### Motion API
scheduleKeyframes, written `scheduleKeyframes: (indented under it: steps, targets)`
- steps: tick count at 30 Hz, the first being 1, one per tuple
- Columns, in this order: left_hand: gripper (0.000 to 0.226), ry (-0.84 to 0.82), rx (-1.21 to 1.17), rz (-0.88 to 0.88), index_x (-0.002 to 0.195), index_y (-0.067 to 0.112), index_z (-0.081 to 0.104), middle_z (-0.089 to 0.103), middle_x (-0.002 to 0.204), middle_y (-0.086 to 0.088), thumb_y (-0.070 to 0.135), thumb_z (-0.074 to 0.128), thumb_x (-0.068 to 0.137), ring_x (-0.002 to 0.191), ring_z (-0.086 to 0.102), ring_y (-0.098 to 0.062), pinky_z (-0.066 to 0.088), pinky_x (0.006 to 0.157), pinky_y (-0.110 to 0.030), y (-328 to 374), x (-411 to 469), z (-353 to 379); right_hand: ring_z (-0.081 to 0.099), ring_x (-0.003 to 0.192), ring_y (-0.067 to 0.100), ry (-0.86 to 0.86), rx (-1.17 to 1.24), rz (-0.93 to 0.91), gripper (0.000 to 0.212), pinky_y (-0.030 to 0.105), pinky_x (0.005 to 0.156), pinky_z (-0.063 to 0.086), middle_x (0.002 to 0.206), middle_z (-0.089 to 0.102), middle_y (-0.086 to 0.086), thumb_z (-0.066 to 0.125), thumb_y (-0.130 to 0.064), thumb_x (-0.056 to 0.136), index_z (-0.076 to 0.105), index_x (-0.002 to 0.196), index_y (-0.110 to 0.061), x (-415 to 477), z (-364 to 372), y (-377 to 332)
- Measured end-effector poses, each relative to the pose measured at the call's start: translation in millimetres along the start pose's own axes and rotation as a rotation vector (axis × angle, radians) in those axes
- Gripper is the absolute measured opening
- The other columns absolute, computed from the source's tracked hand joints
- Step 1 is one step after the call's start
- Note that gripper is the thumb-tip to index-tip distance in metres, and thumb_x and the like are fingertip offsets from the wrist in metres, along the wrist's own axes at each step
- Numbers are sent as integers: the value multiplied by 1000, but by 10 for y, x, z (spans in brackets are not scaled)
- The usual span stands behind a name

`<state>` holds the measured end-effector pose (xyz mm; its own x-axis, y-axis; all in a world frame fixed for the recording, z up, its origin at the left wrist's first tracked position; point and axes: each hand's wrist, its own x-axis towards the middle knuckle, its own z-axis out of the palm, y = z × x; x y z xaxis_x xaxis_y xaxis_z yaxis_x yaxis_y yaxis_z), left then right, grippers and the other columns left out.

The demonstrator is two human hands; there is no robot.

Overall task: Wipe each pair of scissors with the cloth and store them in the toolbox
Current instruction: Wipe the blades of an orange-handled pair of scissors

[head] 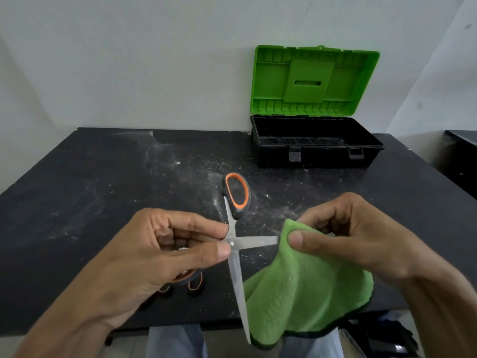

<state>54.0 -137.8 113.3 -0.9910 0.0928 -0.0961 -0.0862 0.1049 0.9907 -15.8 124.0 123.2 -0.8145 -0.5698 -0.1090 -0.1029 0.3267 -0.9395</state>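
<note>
- Above the near edge of the table [77, 189], a pair of scissors [238, 280] is held in the air, opened into a cross.
- One blade's long axis runs almost straight toward the person. Its orange-lined handle loop is at the far end and its tip points down past the table edge.
- The other blade lies crosswise, pointing right from the pivot, and its tip is buried in the green cloth [304, 288].
- The left hand [160, 257] pinches the scissors at the pivot between thumb and forefinger, with the other fingers curled in. The second handle is hidden inside this hand.
- The right hand [356, 236] has its thumb and fingers closed on a fold of cloth around the crosswise blade. The rest of the cloth hangs down over the table's front edge.
- Under the left hand, orange-and-black handles of more scissors [195, 284] lie on the table, mostly hidden.
- The black toolbox [315, 156] sits at the far right against the wall [129, 60], well apart from the hands. Its green lid [315, 81] stands upright.
- Dusty, bare table surface lies between the hands and the toolbox, and across the left half.
</note>
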Motion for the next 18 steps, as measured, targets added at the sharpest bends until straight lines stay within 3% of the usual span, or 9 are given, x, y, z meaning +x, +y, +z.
scheduleKeyframes:
  steps: [4,8,10,13,18]
  targets:
    - [28,-10,16,37,83,25,82,79,81,-7,26,87,55,70,70,-11,53,61,-16,34,19,115,75,67,15,2,24,-47,18,26,62,58,77,81,6,76,-31,86,85,83,-15,48,132,-35]
    - [28,-7,-29,40,83,23,82,78,80,-7,27,87,56,66,69,-7,50,55,-12,28,12,116,80,79,28,9,34,-67,23,38,71,61,86,83,10,74,-33,89,86,90,-13,42,169,-47]
    - [34,17,-74,33,85,19,82,78,80,-10,29,89,53,69,70,-9,51,58,-12,-7,-8,57,81,81,34,29,58,-59,23,41,73,62,88,83,12,73,-32,89,86,90,-12,20,120,-37]
    - [43,26,-106,32,86,17,82,78,83,-13,32,86,46,74,73,-15,54,65,-13,-40,-37,8,81,82,31,21,81,-55,22,39,75,64,90,83,13,72,-27,89,85,91,-10,-33,65,-12]
    - [46,14,-122,2,85,17,82,78,80,-12,32,88,42,69,71,-12,50,59,-13,-53,-35,2,82,82,34,24,102,-77,19,39,75,66,89,83,15,73,-23,87,86,91,-9,-101,11,11]
